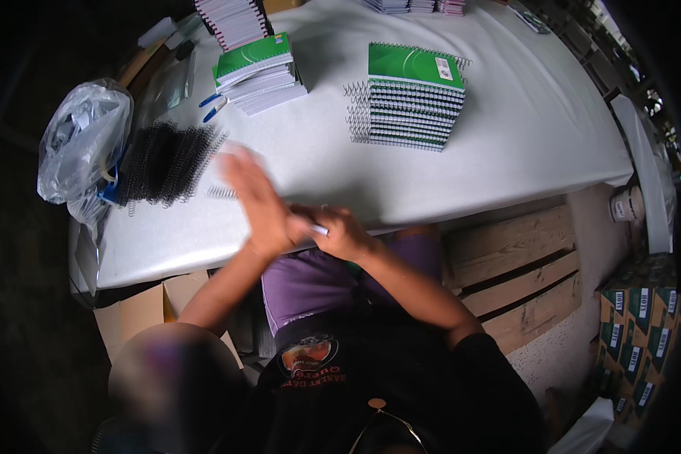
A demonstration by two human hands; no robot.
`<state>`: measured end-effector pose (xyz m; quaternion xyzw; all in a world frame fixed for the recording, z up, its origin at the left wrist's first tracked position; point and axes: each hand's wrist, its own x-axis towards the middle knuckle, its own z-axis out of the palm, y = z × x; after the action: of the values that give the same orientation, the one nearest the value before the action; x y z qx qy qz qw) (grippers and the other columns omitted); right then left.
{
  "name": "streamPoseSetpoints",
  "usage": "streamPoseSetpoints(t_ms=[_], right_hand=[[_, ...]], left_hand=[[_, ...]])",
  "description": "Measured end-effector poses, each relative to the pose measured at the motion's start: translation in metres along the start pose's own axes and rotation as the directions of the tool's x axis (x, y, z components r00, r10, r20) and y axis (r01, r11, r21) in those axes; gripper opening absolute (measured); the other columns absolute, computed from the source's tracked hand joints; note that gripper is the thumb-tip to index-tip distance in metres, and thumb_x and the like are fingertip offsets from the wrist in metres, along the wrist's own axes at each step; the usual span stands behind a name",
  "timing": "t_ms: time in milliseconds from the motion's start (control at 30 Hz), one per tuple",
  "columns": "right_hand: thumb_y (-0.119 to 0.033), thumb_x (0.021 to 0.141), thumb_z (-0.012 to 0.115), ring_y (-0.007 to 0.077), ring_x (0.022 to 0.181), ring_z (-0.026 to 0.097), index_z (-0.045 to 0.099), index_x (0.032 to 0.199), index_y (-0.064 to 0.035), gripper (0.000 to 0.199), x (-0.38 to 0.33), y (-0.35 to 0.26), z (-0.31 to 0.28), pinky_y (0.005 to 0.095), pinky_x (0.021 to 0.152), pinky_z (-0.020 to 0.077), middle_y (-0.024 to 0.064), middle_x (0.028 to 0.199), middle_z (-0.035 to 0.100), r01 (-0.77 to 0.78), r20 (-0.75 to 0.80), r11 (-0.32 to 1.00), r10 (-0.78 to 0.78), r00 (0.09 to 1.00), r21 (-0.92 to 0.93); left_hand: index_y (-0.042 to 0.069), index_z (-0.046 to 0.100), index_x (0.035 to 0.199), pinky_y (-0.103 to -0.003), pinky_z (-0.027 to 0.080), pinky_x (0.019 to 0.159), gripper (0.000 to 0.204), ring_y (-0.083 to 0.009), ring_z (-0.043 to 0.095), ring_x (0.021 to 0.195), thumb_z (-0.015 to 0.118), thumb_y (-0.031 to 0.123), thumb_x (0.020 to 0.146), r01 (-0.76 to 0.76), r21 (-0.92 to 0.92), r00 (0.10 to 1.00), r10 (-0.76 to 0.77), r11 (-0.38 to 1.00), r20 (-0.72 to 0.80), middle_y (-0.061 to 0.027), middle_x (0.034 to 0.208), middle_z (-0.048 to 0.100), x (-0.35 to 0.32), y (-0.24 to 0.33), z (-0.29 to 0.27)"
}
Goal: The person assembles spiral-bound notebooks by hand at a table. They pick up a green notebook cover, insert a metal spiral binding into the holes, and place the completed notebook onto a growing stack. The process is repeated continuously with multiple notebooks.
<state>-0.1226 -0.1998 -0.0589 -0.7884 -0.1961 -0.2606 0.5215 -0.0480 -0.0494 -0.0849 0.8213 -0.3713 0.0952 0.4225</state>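
Over the table's near edge, my left hand [259,203] is blurred by motion, its fingers stretched out flat. Its wrist side meets my right hand [344,233], whose fingers are curled closed around a thin thing with a white end [319,229]; its kind is hidden by the hand. A patch of green shows below that hand, too small to name. A loose spiral coil [221,192] lies on the table beside my left hand. Left of it is a heap of black spiral binding coils [166,165].
The white-covered table [507,151] bears a stack of green spiral notebooks [412,94], a stack of green-covered pads [259,76], blue pens [213,110] and a clear plastic bag [83,144]. A wooden pallet [518,257], cardboard box [140,312] and patterned boxes [635,340] surround me.
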Motion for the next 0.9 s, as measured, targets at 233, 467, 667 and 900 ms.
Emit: streamPoseSetpoints(t_ms=[233, 467, 667, 900], right_hand=[[-0.003, 0.078, 0.055, 0.0327, 0.083, 0.063, 0.055, 0.114, -0.0094, 0.037, 0.011, 0.002, -0.012, 0.0391, 0.071, 0.0506, 0.0155, 0.095, 0.064, -0.187, 0.1, 0.982, 0.184, 0.978, 0.02], [0.001, 0.078, 0.055, 0.022, 0.076, 0.065, 0.058, 0.103, -0.0001, 0.025, 0.018, 0.006, -0.012, 0.0317, 0.066, 0.0494, 0.0149, 0.085, 0.065, -0.292, 0.047, 0.914, 0.291, 0.956, 0.28], [0.0, 0.075, 0.055, 0.0262, 0.071, 0.065, 0.061, 0.09, 0.0019, 0.016, 0.014, 0.016, -0.014, 0.034, 0.06, 0.0479, 0.0185, 0.078, 0.064, -0.425, 0.108, 0.897, 0.413, 0.904, 0.12], [0.0, 0.076, 0.054, 0.0279, 0.07, 0.064, 0.061, 0.088, 0.0024, 0.014, 0.017, 0.006, -0.016, 0.0355, 0.06, 0.0475, 0.0185, 0.077, 0.063, -0.409, 0.127, 0.897, 0.392, 0.911, 0.168]], left_hand=[[-0.004, 0.02, 0.136, -0.066, 0.014, 0.095, 0.098, -0.0543, 0.019, 0.123, 0.04, 0.07, 0.075, -0.418, 0.546, 0.895, 0.433, 0.726, 0.109, -0.0372, 0.132, 0.021, 0.018, 0.053, -0.014], [0.004, 0.045, 0.127, -0.048, 0.024, 0.099, 0.061, -0.0318, 0.04, 0.121, 0.063, 0.035, 0.078, -0.331, 0.381, 0.937, 0.35, 0.864, 0.02, -0.0147, 0.126, 0.047, 0.018, 0.067, -0.027], [0.014, 0.063, 0.1, -0.036, 0.03, 0.088, 0.029, -0.0177, 0.053, 0.1, 0.069, 0.018, 0.073, -0.327, 0.321, 0.931, 0.244, 0.889, 0.273, 0.0004, 0.103, 0.06, 0.052, 0.095, -0.042], [0.013, 0.062, 0.097, -0.034, 0.032, 0.085, 0.026, -0.0179, 0.053, 0.096, 0.069, 0.016, 0.072, -0.199, 0.217, 0.905, 0.095, 0.956, 0.414, -0.0004, 0.103, 0.06, 0.062, 0.108, -0.053]])
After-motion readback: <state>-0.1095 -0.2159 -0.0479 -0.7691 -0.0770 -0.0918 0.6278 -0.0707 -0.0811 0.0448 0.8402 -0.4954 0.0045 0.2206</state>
